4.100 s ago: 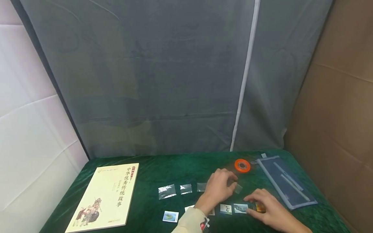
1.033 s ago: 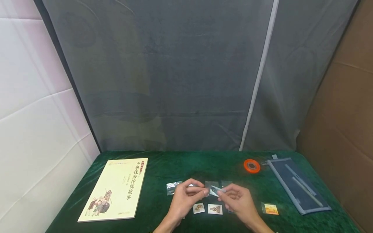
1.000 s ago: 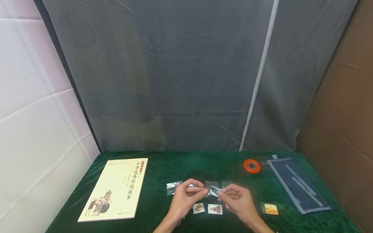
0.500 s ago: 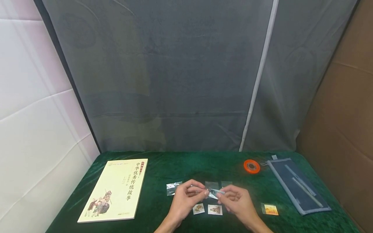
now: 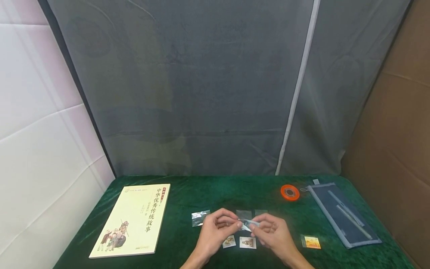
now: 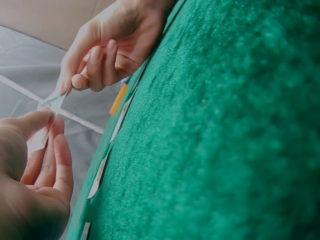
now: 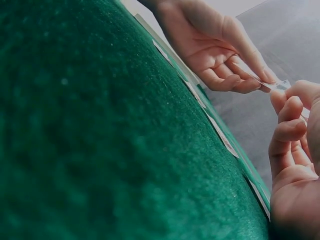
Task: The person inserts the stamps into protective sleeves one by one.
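My left hand [image 5: 215,231] pinches a small clear plastic sleeve [image 5: 246,226] between thumb and forefinger. From the other side, my right hand [image 5: 273,233] pinches a bluish stamp [image 5: 253,222], whose end overlaps the sleeve's edge. Both hands are raised over the green cloth, as the wrist views show. Below them lie a stamp with a seated figure [image 5: 248,243] and another stamp [image 5: 229,241], partly behind my left hand. An orange-yellow stamp [image 5: 312,242] in a clear sleeve lies to the right of my right hand.
Several clear sleeves lie behind the hands, one shiny sleeve [image 5: 200,218] at left and one sleeve [image 5: 244,214] in the middle. A cream book [image 5: 134,213] lies left. An orange disc [image 5: 290,192] and a grey mesh pouch [image 5: 342,215] with slim tools are at back right.
Since the oldest frame, both hands have come together, lifting a sleeve and the bluish stamp; the orange-yellow stamp now lies apart. Over the last second the stamp and sleeve have tilted slightly between the fingers.
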A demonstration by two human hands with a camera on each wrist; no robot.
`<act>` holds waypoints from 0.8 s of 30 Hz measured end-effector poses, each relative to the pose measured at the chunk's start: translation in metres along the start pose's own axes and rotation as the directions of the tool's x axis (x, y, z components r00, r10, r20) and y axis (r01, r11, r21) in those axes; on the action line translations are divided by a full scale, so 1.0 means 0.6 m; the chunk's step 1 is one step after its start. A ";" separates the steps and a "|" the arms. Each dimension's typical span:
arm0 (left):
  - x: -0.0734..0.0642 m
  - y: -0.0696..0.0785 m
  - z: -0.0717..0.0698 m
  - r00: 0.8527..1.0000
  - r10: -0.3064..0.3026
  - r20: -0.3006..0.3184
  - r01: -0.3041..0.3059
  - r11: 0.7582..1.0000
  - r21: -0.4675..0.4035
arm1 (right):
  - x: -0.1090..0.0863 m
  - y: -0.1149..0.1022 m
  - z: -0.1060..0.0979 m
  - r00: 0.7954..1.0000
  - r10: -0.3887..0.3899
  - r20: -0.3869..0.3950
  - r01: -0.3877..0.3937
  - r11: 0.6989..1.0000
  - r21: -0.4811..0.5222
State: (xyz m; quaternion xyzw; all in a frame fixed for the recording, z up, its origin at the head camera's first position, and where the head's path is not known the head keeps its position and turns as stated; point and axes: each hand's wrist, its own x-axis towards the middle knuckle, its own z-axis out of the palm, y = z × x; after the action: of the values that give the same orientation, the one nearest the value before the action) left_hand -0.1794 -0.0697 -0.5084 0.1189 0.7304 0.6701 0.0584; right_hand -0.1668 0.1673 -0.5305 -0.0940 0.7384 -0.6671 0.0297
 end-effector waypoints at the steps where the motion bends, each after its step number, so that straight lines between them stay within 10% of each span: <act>1: 0.000 0.000 0.001 1.000 0.002 0.004 -0.002 1.000 0.002 | 0.000 0.000 0.000 1.000 0.001 0.002 -0.001 1.000 0.002; 24: 0.000 -0.002 0.003 0.998 0.003 0.065 -0.002 1.000 -0.019 | 0.002 0.004 0.000 1.000 -0.019 0.002 0.019 1.000 0.006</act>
State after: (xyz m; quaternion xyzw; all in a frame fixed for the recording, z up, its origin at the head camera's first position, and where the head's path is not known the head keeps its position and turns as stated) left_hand -0.1789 -0.0681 -0.5096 0.1410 0.7214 0.6730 0.0822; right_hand -0.1679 0.1671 -0.5330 -0.1018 0.7356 -0.6693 0.0244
